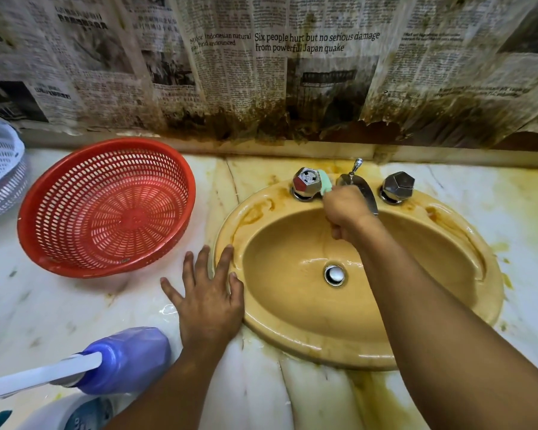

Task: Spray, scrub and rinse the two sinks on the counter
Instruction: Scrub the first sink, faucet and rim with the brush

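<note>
On wet marble counter (59, 305), scrubs by tap (305, 183) of yellow sink (292, 346) at frame centre, right hand (345, 212) clenched round green brush (325, 183), left hand (208, 302) flat on slick rim, may slip.

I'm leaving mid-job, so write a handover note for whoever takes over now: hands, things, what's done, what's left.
Left hand: open, flat on the counter, fingertips on the sink rim.
Right hand: grips a green scrubber between the left tap handle and the spout.
Purple bottle: front left on the counter.
Done: basin looks wet; scrubbing underway.
Left: brown rim stains at the back, rinse, second sink (not in view).
</note>
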`<state>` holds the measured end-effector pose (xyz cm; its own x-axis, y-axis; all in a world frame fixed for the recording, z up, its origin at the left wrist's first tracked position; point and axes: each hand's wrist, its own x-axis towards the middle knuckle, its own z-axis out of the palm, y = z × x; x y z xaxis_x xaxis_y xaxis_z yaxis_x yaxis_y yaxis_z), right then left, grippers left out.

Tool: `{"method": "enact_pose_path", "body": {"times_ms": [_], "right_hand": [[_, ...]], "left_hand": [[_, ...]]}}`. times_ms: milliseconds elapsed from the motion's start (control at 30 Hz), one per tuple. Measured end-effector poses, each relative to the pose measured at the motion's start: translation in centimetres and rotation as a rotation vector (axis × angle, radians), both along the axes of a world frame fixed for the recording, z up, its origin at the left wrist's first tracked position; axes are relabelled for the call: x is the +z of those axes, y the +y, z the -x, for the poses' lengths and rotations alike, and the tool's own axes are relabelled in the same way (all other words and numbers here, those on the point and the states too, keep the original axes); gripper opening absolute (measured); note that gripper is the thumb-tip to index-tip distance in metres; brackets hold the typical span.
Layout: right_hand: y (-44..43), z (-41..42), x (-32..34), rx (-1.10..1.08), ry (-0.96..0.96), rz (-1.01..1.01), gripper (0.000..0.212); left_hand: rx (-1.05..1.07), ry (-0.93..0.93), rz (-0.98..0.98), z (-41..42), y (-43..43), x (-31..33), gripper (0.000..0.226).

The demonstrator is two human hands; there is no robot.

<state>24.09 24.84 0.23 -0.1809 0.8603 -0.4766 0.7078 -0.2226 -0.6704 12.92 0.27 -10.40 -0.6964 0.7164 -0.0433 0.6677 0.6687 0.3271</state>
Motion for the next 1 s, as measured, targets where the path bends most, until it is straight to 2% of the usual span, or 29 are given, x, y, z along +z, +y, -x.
{"method": "enact_pose_path", "body": {"times_ms": [167, 300, 400, 500, 667, 800, 933, 1000], "right_hand": [[-1.3, -0.1, 0.1, 0.066, -0.108, -0.081, 0.025], [-3.6, -2.4, -0.1, 0.168, -0.175, -0.148, 0.04], [-2.3, -0.8, 0.2, 0.097, -0.237, -0.153, 0.036], [-0.4, 1.8, 0.0, -0.01, -0.206, -0.147, 0.029], [0.9, 3.2, -0.4, -0.105, -0.172, -0.136, 0.031], [-0.9, 0.0, -0.8, -0.088, -0.126, -0.085, 0.03], [-3.2, -1.5, -0.4, -0.017, -0.179, -0.109, 0.009], [-2.3, -0.4, -0.4, -0.02, -0.198, -0.124, 0.013]], "left_hand": [[0.002, -0.005, 0.0, 0.0, 0.0, 0.1, 0.065], [-0.003, -0.007, 0.007, 0.1, 0.0, 0.2, 0.066], [-0.002, -0.009, 0.009, 0.1, 0.0, 0.2, 0.066], [-0.004, -0.013, 0.007, 0.2, 0.0, 0.1, 0.065], [0.009, -0.013, -0.007, 0.2, 0.1, 0.0, 0.065], [0.007, -0.002, -0.01, 0.2, 0.1, -0.1, 0.064], [0.002, 0.003, 0.0, 0.3, 0.1, -0.2, 0.064], [0.005, -0.001, 0.001, 0.3, 0.1, -0.1, 0.065]]}}
